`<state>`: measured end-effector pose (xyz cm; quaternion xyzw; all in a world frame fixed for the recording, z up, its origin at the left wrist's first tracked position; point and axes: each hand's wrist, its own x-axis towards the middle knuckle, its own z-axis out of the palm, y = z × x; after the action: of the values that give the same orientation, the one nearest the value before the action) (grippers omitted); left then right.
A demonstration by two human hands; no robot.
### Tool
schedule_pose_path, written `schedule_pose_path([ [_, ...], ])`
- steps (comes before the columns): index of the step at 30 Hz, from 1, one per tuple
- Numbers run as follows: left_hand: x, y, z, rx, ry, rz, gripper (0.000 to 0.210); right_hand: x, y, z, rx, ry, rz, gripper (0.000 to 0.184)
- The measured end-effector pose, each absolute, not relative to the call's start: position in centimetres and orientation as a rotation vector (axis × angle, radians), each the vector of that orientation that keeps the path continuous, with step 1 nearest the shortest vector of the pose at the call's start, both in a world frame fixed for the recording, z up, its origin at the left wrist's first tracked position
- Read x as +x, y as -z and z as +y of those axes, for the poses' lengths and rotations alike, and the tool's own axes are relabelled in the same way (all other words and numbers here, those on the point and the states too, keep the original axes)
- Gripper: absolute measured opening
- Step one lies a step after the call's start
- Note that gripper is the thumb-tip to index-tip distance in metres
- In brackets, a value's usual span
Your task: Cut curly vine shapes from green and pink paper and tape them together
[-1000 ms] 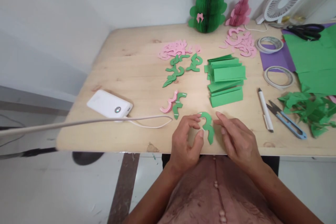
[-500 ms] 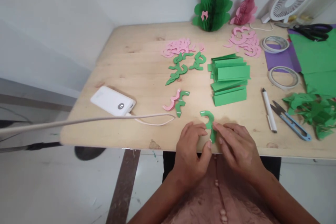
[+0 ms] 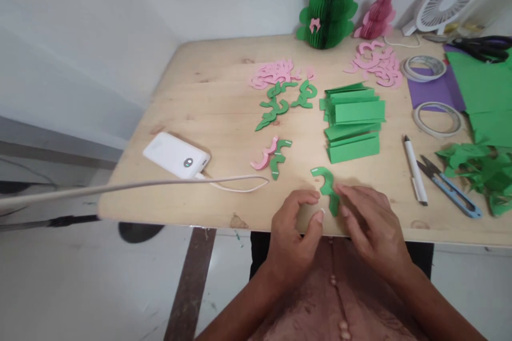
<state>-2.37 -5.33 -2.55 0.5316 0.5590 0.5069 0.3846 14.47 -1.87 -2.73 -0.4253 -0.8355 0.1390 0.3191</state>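
A curvy green paper cutout (image 3: pixel 327 184) lies flat near the table's front edge, with a small white strip at its upper left tip. My left hand (image 3: pixel 298 224) is just left of it, thumb and forefinger apart. A tiny white sliver shows at the left thumb's tip. From the other side, my right hand (image 3: pixel 370 224) rests with its fingers stretched out, the fingertips at the cutout's right edge. Farther up lie a pink curved cutout (image 3: pixel 263 160) and a green zigzag cutout (image 3: pixel 276 160) with white strips, side by side.
Beyond are pink cutouts (image 3: pixel 274 73), green cutouts (image 3: pixel 274 106) and folded green paper (image 3: pixel 356 112). A white power bank (image 3: pixel 172 153) with a cable lies left. Right are a marker (image 3: pixel 416 170), blue snips (image 3: pixel 452 186), tape rolls (image 3: pixel 438 120) and green scraps (image 3: pixel 480 170). Paper rabbits (image 3: pixel 328 10) stand behind.
My left fingers have come away from the green cutout, leaving a gap. More of the cutout's lower part now shows. The whole view has shifted slightly.
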Motion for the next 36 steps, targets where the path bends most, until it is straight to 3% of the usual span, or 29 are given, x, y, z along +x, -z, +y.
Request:
schedule_pose_path([
  [7,-2.3,2.2,-5.2,0.968,-1.222,1.352,0.012,13.3,0.8,-2.1,-1.209,-0.718,-1.994,0.025],
  [15,-1.7,1.4,-4.7,0.775,-1.253,1.251,0.015,12.6,-0.2,-2.3,-1.270,-0.817,-1.893,0.010],
  [23,-1.4,1.4,-4.8,0.801,-1.256,1.294,0.016,12.3,-0.8,-2.4,-1.293,-0.821,-1.848,0.008],
  [30,-2.0,2.1,-4.9,1.006,-1.292,1.272,0.010,12.4,-1.5,-2.3,-1.310,-1.232,-1.674,0.013],
  [36,-1.8,2.2,-4.8,0.988,-1.273,1.304,0.011,12.0,-1.2,-2.3,-1.330,-1.283,-1.566,0.009],
])
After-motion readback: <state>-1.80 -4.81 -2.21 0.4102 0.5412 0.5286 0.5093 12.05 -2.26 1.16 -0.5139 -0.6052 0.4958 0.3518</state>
